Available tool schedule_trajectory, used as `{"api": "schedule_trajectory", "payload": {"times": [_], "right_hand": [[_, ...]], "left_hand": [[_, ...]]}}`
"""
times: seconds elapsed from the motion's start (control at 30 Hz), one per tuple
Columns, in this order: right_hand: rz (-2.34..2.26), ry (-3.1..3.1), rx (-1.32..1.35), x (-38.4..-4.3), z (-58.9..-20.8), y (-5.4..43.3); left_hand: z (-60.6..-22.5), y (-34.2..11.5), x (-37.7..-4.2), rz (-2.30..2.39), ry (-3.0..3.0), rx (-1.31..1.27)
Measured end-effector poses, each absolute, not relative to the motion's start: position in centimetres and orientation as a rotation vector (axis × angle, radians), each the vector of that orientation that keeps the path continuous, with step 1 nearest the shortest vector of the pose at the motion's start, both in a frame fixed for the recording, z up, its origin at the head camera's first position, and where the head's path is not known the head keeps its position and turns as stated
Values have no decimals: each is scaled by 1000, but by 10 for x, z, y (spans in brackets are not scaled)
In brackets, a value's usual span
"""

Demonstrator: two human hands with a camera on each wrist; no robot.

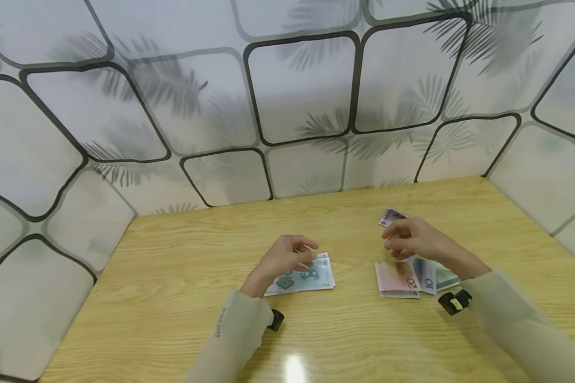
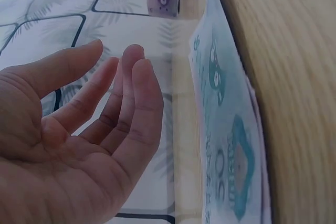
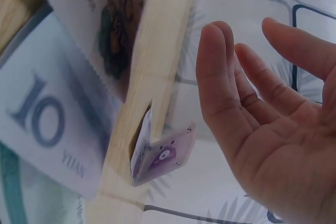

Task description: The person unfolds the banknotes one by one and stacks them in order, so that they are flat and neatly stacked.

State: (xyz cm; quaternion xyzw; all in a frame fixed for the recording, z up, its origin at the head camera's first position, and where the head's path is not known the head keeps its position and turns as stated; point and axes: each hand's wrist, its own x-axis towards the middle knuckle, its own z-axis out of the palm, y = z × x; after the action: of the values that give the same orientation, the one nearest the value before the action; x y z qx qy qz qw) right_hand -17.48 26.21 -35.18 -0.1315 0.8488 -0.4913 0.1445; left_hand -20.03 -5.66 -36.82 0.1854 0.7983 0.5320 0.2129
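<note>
My left hand hovers over a small stack of teal banknotes, its fingers loosely bent around nothing. In the left wrist view, the teal stack stays apart from the fingertips. My right hand, also holding nothing, is above a fanned group of notes. That group has a pinkish-brown 20 note, a blue-grey 10 note and a green note. Beyond the right hand lies a folded purple 5 note, whose raised flap shows in the right wrist view.
Everything lies on a light wood-grain table. A pale cloth or panel wall with dark rounded outlines and leaf prints rises along the back and both sides. A dark device is at the right wrist, another at the left.
</note>
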Motion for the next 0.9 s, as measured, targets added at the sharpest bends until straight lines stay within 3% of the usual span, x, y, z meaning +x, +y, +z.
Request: {"api": "schedule_trajectory", "payload": {"times": [0.9], "right_hand": [[-1397,2486,-335,-155,-361,293]], "left_hand": [[-386,-1,-189,1546,2016,525]]}}
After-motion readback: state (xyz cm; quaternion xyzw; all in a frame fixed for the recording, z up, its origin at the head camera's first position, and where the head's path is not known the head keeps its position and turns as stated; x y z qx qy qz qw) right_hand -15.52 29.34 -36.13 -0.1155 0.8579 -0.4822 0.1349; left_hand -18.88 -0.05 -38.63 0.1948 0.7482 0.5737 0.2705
